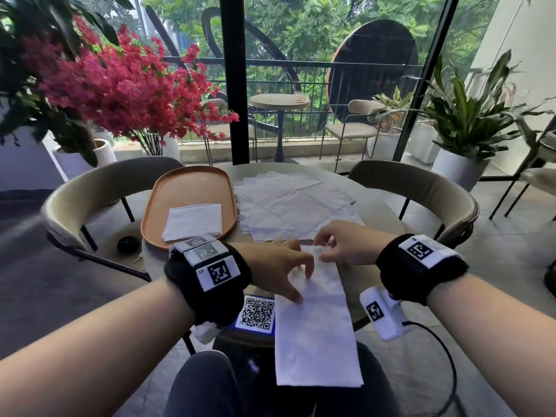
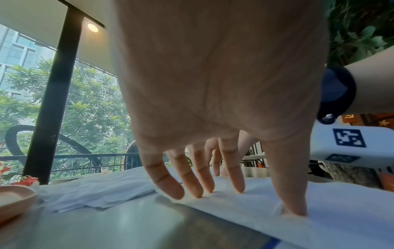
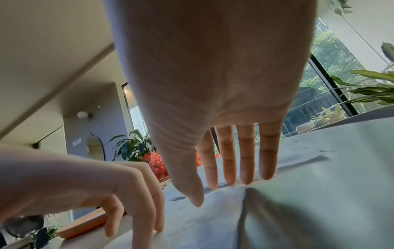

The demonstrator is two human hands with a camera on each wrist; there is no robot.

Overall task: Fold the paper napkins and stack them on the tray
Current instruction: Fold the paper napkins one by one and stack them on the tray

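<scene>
Pressing down with spread fingertips, the left hand (image 1: 276, 266) holds a long folded napkin strip (image 1: 316, 326) against the near edge of the round table (image 1: 376, 212). Its fingers (image 2: 170, 183) are fairly straight and fanned apart, the tips touching the paper, and the thumb (image 2: 292, 190) presses on the strip nearer the person; nothing is gripped. The near end of the strip hangs off the table edge over the person's lap.

At the far end of the same strip, the right hand (image 1: 346, 245) has its fingers bent down onto the paper. In the right wrist view its fingers (image 3: 245, 160) are long and close together, tips resting on the napkin where a crease rises, with the thumb (image 3: 187, 183) just off to the left. Whether it pinches the edge or only presses it cannot be told.

Far behind the hands lies a loose pile of unfolded napkins (image 1: 288, 203), spread flat over the middle of the table. To its left sits the oval orange tray (image 1: 186, 182), with one folded napkin (image 1: 194, 221) lying at its near end. A QR-code card (image 1: 257, 313) lies at the near table edge, just left of the strip.
</scene>
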